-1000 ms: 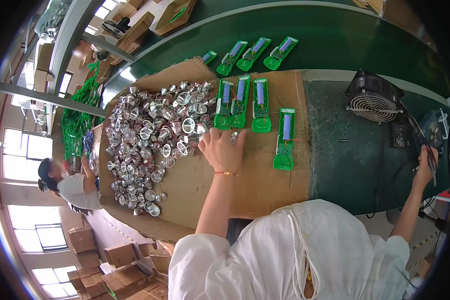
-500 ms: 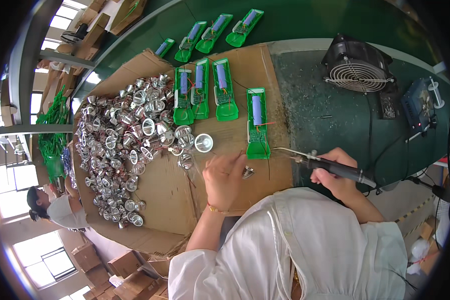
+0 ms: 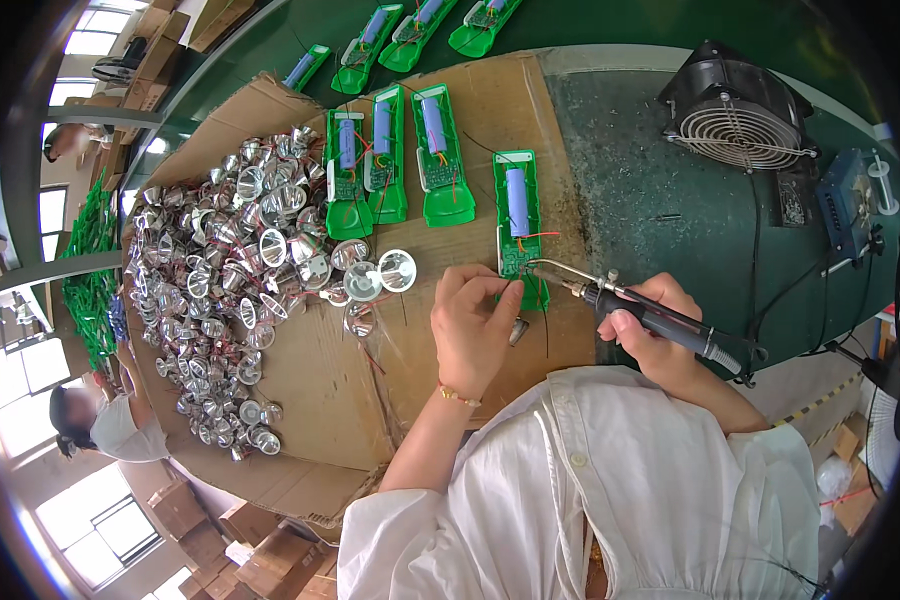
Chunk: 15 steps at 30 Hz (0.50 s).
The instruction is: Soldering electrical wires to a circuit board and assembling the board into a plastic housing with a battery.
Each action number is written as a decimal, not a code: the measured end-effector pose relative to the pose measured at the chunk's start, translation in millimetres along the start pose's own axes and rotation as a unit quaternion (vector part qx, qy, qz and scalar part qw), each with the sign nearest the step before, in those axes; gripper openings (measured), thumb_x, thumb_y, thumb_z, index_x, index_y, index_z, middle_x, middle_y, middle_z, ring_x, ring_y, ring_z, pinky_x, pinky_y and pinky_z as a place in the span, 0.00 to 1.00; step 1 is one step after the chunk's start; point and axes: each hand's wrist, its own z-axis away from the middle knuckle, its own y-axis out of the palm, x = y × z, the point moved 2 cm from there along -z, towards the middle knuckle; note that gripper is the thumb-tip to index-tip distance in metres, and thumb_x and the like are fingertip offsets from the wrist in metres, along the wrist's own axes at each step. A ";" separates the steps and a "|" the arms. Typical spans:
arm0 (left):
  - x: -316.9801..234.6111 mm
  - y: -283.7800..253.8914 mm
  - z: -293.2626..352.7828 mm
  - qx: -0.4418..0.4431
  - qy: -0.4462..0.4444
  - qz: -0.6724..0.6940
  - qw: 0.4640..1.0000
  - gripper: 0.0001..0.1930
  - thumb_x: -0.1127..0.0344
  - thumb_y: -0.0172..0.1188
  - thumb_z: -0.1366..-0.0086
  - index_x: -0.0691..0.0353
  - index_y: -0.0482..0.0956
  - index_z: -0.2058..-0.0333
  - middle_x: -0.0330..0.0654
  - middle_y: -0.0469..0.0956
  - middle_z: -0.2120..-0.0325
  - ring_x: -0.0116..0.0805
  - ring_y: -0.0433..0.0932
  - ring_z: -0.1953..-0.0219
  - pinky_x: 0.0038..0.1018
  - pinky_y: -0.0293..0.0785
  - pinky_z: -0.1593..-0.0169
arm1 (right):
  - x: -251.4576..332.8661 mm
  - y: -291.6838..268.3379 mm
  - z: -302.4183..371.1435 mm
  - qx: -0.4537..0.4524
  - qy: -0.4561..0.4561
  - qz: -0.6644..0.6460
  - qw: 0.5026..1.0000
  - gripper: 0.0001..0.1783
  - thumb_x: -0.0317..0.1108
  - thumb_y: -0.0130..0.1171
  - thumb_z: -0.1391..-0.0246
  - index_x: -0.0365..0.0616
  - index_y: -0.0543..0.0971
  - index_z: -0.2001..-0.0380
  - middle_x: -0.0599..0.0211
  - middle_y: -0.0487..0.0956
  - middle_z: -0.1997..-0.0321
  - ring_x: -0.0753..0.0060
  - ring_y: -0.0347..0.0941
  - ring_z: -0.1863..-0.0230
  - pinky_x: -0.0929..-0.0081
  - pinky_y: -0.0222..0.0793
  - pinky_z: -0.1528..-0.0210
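The white blouse (image 3: pixel 660 480) is seen nearest, forearms extended forward from both sleeves. The left hand (image 3: pixel 473 330), with a bracelet (image 3: pixel 458 396) at the wrist, is held over the cardboard sheet (image 3: pixel 320 400), its thumb and forefinger pressed together; what is pinched cannot be told. A small silvery part (image 3: pixel 517 331) is partly hidden beside its thumb. A soldering iron (image 3: pixel 675 325) is gripped in the right hand (image 3: pixel 655 335), its bent tip directed leftward at the circuit board (image 3: pixel 513 262) of a green torch housing (image 3: pixel 532 215); contact cannot be confirmed. This housing is laid on the cardboard just beyond the hands, its lower end partly covered by the left fingers. To the left, reflectors (image 3: pixel 220 300) are heaped. Three housings (image 3: pixel 448 208) are placed beyond, two overlapping. At right, a fan (image 3: pixel 740 115) and a blue soldering station (image 3: pixel 847 200) are set on the green desk (image 3: pixel 630 140). Further housings (image 3: pixel 470 42) are lined up behind.
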 end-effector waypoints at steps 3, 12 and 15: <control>-1.3 -0.3 -1.1 0.010 -0.010 0.005 1.000 0.05 0.71 0.64 0.49 0.66 0.78 0.76 0.42 0.74 0.69 0.34 0.73 0.68 0.26 0.70 0.70 | -3.4 -1.4 -0.5 0.001 0.009 0.006 1.000 0.10 0.28 0.57 0.50 0.36 0.67 0.72 0.61 0.77 0.78 0.79 0.75 0.77 0.81 0.72 0.76; 0.5 -0.1 -2.9 0.010 -0.014 0.022 1.000 0.05 0.72 0.63 0.48 0.68 0.78 0.75 0.42 0.73 0.69 0.30 0.73 0.73 0.21 0.72 0.75 | -5.3 2.4 -1.0 -0.060 0.072 -0.068 0.993 0.09 0.27 0.57 0.50 0.35 0.67 0.72 0.59 0.77 0.78 0.78 0.75 0.76 0.81 0.72 0.74; 2.2 -0.3 -1.9 0.006 -0.006 0.025 1.000 0.05 0.72 0.63 0.48 0.68 0.78 0.75 0.42 0.73 0.69 0.30 0.73 0.74 0.21 0.72 0.75 | -3.6 1.1 3.0 -0.075 0.070 -0.086 0.991 0.08 0.26 0.56 0.50 0.35 0.68 0.71 0.59 0.77 0.77 0.78 0.75 0.75 0.80 0.73 0.73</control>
